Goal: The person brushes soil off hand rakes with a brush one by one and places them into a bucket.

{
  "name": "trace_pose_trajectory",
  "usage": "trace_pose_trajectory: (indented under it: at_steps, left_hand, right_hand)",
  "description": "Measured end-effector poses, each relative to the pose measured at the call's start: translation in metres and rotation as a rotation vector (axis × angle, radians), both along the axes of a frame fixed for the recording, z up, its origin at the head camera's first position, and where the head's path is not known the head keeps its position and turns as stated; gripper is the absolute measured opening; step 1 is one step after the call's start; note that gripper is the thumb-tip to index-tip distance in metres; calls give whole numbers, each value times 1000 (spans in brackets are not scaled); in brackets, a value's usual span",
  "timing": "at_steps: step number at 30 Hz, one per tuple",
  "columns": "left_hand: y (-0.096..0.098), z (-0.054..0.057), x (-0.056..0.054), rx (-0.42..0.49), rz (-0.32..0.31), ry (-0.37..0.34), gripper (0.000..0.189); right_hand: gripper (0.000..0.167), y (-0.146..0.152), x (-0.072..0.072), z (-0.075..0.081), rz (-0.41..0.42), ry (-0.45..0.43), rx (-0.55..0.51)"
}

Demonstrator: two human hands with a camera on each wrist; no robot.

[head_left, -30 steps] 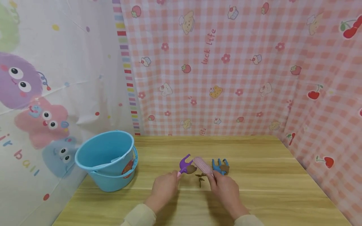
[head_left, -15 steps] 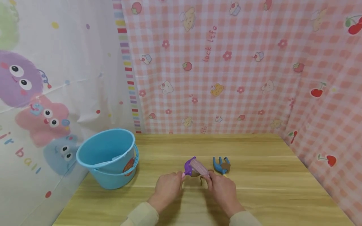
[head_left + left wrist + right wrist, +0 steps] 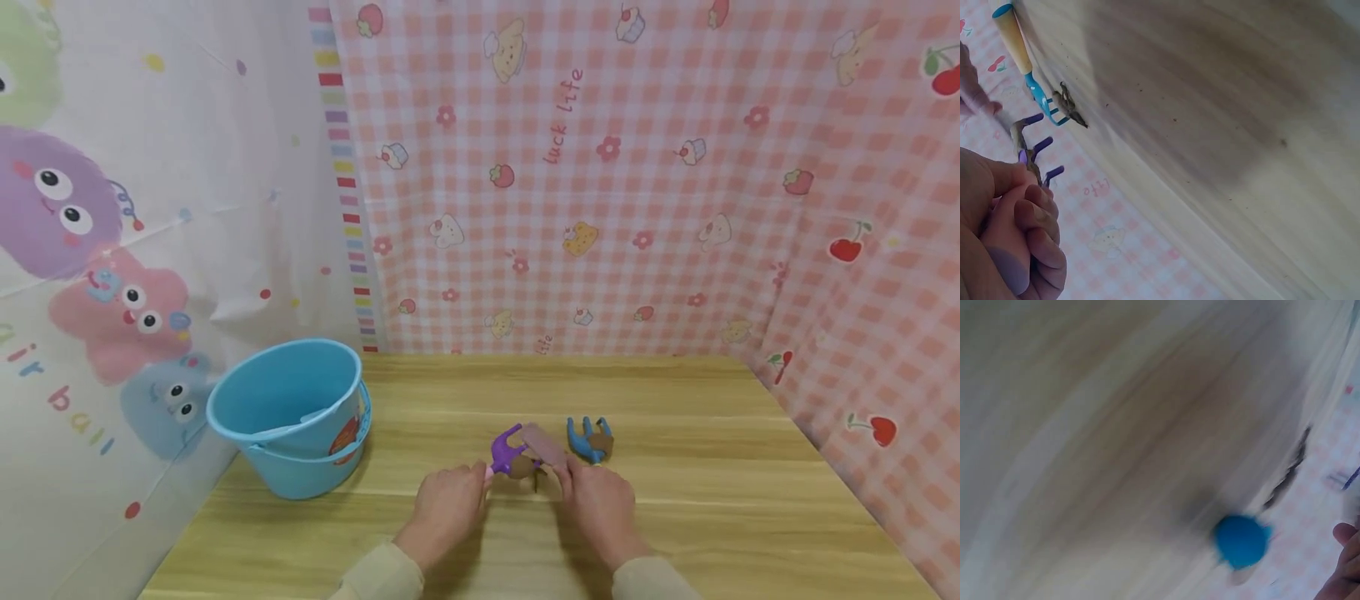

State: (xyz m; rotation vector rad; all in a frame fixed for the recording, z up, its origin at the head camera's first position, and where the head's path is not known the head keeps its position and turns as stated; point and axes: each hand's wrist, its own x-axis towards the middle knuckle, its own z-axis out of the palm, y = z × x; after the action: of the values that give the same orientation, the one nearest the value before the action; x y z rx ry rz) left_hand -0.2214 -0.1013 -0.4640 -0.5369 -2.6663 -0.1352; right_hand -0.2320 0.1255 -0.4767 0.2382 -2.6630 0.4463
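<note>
My left hand (image 3: 447, 508) grips the pink handle (image 3: 1007, 231) of a purple hand rake (image 3: 506, 454), fingers curled round it. A brown clump clings to the rake's head beside the tines. In my right hand (image 3: 600, 508) is a pale pink brush (image 3: 545, 444), its head at the right side of the rake's tines. Brown scraps (image 3: 1067, 105) lie on the table below the two tools. Just beyond my right hand lies a blue hand rake (image 3: 588, 442), with brown stuff on its tines and a yellow handle (image 3: 1013, 40).
A light blue bucket (image 3: 285, 467) with its handle hanging down stands at the left of the wooden table (image 3: 750, 492). Dark specks dot the tabletop in the left wrist view. Patterned cloths (image 3: 652, 275) hang behind the table and at both sides.
The brush crossed over the purple rake's head half a second ago, and has now drawn back to the right of it and turned. My left hand has shifted slightly right with the rake.
</note>
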Motion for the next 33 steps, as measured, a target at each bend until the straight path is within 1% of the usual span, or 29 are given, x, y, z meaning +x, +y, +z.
trace_pose_trajectory:
  at_steps: [3,4,6,9,11,13,15,18,21,27,33]
  left_hand:
    - [-1,1,1,15,24,-33,23]
    - [-1,2,0,23,35,-45,23]
    - [-2,4,-1,33,52,-53,22]
    - [-2,5,-3,31,49,-66,20]
    - [-1,5,-4,32,46,-71,21]
    - [0,6,-5,38,61,-71,20]
    - [1,8,-5,49,79,-79,20]
    - [1,8,-4,59,98,-95,21]
    - [1,7,-2,59,89,-95,20]
    - [2,3,0,52,70,-51,20]
    - [3,0,2,48,72,-52,20]
  right_hand:
    - [23,13,-2,0,-49,-85,-19]
    - [23,15,-2,1,-58,-99,-39]
    - [23,14,-1,6,-56,-96,-79]
    - [23,-1,2,15,22,-30,-119]
    - [22,-12,4,19,88,12,-105]
    - [20,-21,7,20,117,41,-67]
    - [20,-27,9,19,103,48,-35]
    - [23,-28,10,18,54,47,-1]
    - [23,-28,9,16,42,41,11]
    - [22,-24,6,8,19,24,0]
    - [22,-22,6,2,7,30,-1]
